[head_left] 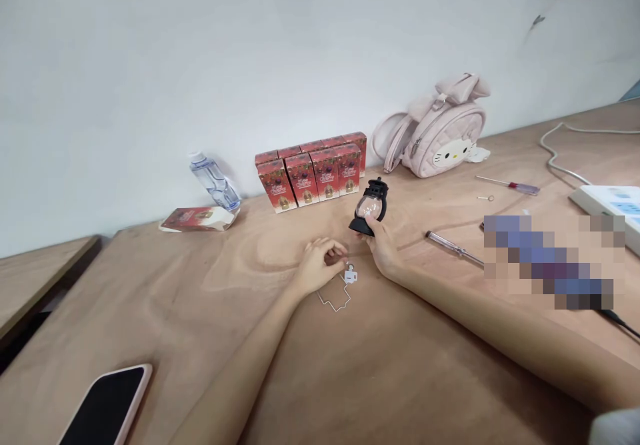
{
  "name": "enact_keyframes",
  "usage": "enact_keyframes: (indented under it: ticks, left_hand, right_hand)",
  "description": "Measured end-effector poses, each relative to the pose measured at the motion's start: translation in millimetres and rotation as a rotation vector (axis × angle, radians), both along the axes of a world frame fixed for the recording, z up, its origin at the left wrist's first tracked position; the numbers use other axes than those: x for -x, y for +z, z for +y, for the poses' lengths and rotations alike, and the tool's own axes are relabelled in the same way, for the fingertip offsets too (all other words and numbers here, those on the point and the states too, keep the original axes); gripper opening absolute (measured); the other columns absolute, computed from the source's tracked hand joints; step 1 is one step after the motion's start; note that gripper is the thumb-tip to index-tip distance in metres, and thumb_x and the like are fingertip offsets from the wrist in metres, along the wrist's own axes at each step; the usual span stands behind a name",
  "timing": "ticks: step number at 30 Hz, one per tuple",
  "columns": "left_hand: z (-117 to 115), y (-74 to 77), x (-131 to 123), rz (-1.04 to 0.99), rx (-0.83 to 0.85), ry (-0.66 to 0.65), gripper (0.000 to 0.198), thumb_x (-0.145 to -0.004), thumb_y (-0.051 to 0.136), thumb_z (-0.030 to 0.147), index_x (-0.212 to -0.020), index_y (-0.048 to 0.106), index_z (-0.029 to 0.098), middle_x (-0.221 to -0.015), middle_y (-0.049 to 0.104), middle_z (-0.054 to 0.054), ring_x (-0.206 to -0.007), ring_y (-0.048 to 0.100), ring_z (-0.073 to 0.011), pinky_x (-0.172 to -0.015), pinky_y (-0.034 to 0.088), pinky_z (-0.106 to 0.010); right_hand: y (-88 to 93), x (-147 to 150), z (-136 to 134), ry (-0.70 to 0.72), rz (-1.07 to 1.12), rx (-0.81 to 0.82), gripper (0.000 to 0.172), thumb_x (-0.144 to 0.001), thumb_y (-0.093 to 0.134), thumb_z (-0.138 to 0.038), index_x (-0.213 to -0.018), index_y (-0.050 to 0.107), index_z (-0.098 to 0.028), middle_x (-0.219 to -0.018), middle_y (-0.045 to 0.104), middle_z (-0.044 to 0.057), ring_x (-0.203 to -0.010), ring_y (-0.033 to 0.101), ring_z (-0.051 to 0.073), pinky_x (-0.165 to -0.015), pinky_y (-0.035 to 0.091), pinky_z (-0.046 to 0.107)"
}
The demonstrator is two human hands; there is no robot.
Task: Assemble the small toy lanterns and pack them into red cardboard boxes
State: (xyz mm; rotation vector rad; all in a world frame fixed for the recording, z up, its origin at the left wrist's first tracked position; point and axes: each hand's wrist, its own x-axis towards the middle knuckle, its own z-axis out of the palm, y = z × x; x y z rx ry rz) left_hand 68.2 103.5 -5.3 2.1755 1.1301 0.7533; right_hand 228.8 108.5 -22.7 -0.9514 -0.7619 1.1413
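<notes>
My right hand (pixel 383 248) grips a small black lantern (pixel 371 206) by its base and holds it tilted just above the wooden table (pixel 400 365). My left hand (pixel 320 263) rests on the table beside it with the fingers curled in a pinch. Close to those fingertips lie a small white part (pixel 351 275) and a thin bent wire (pixel 336 299). Whether the fingers pinch anything, I cannot make out.
Several red boxes (pixel 313 173) stand by the wall, with a flattened red box (pixel 197 219) and a plastic bottle (pixel 215 181) to their left. A pink backpack (pixel 437 131), two screwdrivers (pixel 510 185) (pixel 453 245), a white power strip (pixel 607 205) and a phone (pixel 107 406) lie around.
</notes>
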Motion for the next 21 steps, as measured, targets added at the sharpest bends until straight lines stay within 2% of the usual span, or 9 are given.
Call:
enact_keyframes:
  ticks: [3, 7, 9, 15, 21]
  left_hand:
    - [-2, 1.7, 0, 0.067, -0.035, -0.022, 0.011, -0.075, 0.069, 0.026, -0.085, 0.067, 0.021, -0.085, 0.066, -0.002, -0.083, 0.058, -0.0184, -0.08, 0.041, -0.032]
    - [-4, 2.8, 1, 0.156, -0.065, -0.043, 0.016, -0.076, 0.071, 0.031, -0.088, 0.069, 0.022, -0.086, 0.064, -0.003, -0.087, 0.057, -0.0199, -0.081, 0.038, -0.033]
    - [-5, 3.3, 1, 0.175, -0.07, -0.05, 0.017, -0.078, 0.07, 0.035, -0.089, 0.07, 0.022, -0.088, 0.064, -0.003, -0.089, 0.057, -0.0206, -0.081, 0.038, -0.033]
    - [-6, 4.7, 2, 0.186, -0.088, -0.087, 0.015, -0.08, 0.067, 0.038, -0.087, 0.071, 0.026, -0.094, 0.064, -0.003, -0.093, 0.056, -0.0206, -0.085, 0.036, -0.035]
    - [-6, 5.1, 1, 0.204, -0.093, -0.11, 0.011, -0.079, 0.067, 0.033, -0.087, 0.072, 0.027, -0.095, 0.063, -0.003, -0.095, 0.056, -0.0212, -0.088, 0.036, -0.037]
  right_hand:
    - [4.6, 1, -1, 0.048, 0.079, -0.015, 0.03, -0.069, 0.067, -0.047, -0.081, 0.062, -0.02, -0.077, 0.063, -0.002, -0.075, 0.058, 0.014, -0.07, 0.049, 0.027]
    - [10.9, 2, -4, 0.041, 0.161, -0.005, 0.036, -0.063, 0.073, -0.043, -0.088, 0.062, -0.02, -0.084, 0.065, -0.002, -0.083, 0.06, 0.015, -0.077, 0.051, 0.028]
    - [12.4, 1, -5, 0.055, 0.161, 0.013, 0.038, -0.062, 0.073, -0.043, -0.089, 0.061, -0.02, -0.085, 0.065, -0.001, -0.081, 0.061, 0.016, -0.073, 0.052, 0.029]
    - [13.5, -4, -2, 0.196, 0.17, 0.1, 0.038, -0.069, 0.067, -0.054, -0.084, 0.061, -0.019, -0.074, 0.067, 0.002, -0.067, 0.063, 0.018, -0.054, 0.054, 0.03]
    - [14.7, -8, 3, 0.322, 0.186, 0.173, 0.037, -0.079, 0.058, -0.054, -0.083, 0.064, -0.018, -0.074, 0.068, 0.005, -0.064, 0.062, 0.017, -0.054, 0.056, 0.03]
